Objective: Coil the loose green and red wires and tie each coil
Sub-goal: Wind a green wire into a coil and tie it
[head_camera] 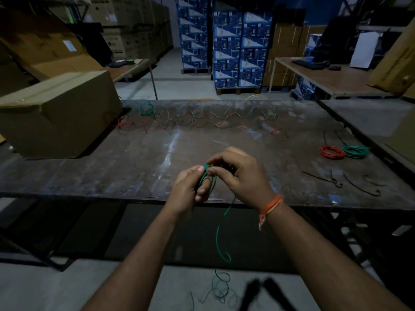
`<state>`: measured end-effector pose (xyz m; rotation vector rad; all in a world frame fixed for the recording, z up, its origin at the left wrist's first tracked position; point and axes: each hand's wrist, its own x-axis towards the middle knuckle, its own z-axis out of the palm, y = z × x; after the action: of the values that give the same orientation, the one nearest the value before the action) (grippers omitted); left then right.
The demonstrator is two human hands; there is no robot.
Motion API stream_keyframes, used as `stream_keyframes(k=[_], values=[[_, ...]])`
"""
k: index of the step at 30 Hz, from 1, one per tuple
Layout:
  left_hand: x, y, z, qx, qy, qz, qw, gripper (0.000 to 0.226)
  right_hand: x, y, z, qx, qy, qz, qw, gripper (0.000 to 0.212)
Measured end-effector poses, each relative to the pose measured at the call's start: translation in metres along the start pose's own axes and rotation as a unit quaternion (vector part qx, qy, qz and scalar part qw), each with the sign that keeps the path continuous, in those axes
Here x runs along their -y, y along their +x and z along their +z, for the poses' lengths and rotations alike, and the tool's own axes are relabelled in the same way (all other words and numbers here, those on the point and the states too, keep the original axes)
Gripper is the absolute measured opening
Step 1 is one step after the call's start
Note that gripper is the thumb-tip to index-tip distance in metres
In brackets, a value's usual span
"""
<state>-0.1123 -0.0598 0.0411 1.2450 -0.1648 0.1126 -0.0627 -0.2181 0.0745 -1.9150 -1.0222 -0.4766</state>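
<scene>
Left hand (pixel 187 187) & right hand (pixel 235 173) both pinch green wire (pixel 205 173) at loop top; thin, springy, light, so hold crossings tight.

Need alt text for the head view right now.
Both hands, left hand and right hand, pinch a thin green wire that trails to the floor, above a worn dark table. A finished red coil and green coil lie far right.

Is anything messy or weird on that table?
Yes. Loose green and red wires sprawl tangled along the table's far edge, unlike the neat red coil and green coil. The green wire in both hands trails off the table towards the floor.
</scene>
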Motion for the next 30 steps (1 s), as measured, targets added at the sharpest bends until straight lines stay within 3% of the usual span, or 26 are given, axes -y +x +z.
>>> stream_keyframes(k=[4, 6, 9, 13, 21, 25, 28, 30], values=[[-0.003, -0.006, -0.003, 0.018, -0.075, -0.058, 0.995, 0.028, -0.007, -0.005, 0.009, -0.020, 0.066, 0.073, 0.995, 0.014], [-0.004, -0.008, -0.006, 0.033, -0.095, -0.073, 0.992, 0.029, -0.013, -0.007, 0.015, 0.009, 0.072, 0.098, 0.992, 0.011], [-0.003, -0.010, -0.008, 0.059, -0.127, -0.081, 0.987, 0.027, -0.017, -0.015, 0.025, 0.064, 0.132, 0.149, 0.978, 0.028], [-0.004, -0.016, -0.007, 0.071, -0.108, -0.094, 0.987, 0.025, -0.018, -0.022, 0.030, 0.054, 0.115, 0.132, 0.983, 0.041], [-0.010, -0.014, -0.001, 0.063, -0.080, -0.084, 0.991, 0.028, -0.022, -0.023, 0.032, 0.040, 0.193, 0.164, 0.967, 0.038], [-0.013, -0.003, -0.008, -0.006, -0.250, -0.075, 0.965, 0.031, -0.034, -0.035, 0.043, 0.049, 0.231, 0.230, 0.944, 0.035], [-0.024, 0.010, -0.033, -0.041, -0.389, -0.049, 0.919, 0.036, -0.048, -0.059, 0.055, 0.049, 0.202, 0.270, 0.940, 0.007], [-0.033, 0.018, -0.052, -0.066, -0.429, -0.015, 0.901, 0.038, -0.052, -0.073, 0.059, 0.014, 0.170, 0.293, 0.941, 0.012]])
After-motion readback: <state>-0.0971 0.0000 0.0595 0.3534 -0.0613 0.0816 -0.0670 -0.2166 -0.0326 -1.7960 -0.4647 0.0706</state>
